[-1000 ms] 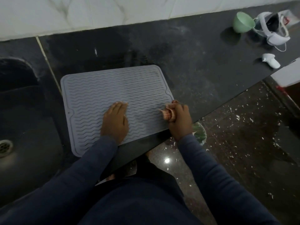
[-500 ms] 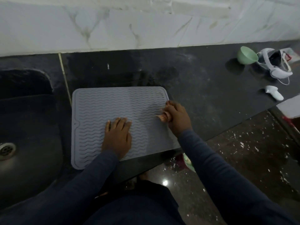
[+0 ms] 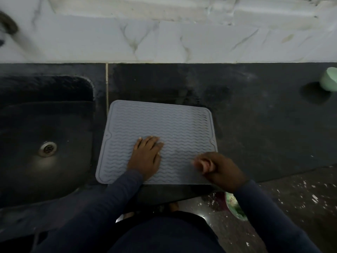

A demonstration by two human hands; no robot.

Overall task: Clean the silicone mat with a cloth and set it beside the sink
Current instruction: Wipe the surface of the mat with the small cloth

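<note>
"What's changed?"

"The right hand (image 3: 221, 170) has slid down the silicone mat (image 3: 160, 123) from its three o'clock edge to the five o'clock corner, fingers curled tight round the pinkish cloth (image 3: 204, 164)."

"And the other?"

"Flat. The left hand (image 3: 147, 156) presses the mat near six o'clock, fingers straight. The mat lies on the dark counter (image 3: 259, 128), with the sink (image 3: 54, 108) just beside it at nine o'clock."

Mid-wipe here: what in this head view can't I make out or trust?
Head view only.
cloth: motion-blurred and mostly bunched inside the right hand; its extent is unclear.
silicone mat: left hand covers its middle, right hand its near right corner; dim light hides any dirt.
green bowl: cut off by the right edge.
dark shape, top left: blurred, cut by the left edge.
</note>
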